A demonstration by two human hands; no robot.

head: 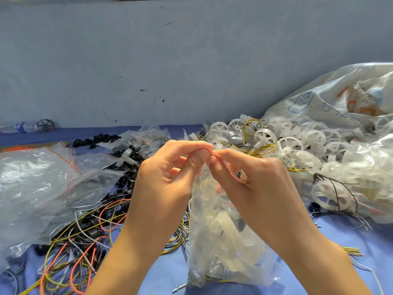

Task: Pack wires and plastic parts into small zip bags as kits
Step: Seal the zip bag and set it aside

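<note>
A small clear zip bag (225, 241) hangs upright in front of me, holding a white plastic wheel, a black part and thin wires. My left hand (168, 177) and my right hand (255, 179) both pinch its red zip strip at the top, fingertips meeting at the middle. Loose wires (85, 241) in orange, yellow, grey and black lie in a tangle at lower left. White spoked plastic wheels (297, 143) are heaped at right. Small black plastic parts (125, 158) lie scattered at centre left.
Empty clear zip bags (38, 184) with red strips are piled at left. Filled small bags (148, 137) lie behind my hands. A large white woven sack (331, 96) slumps at far right. A blue cloth (340, 237) covers the surface; a blue wall stands behind.
</note>
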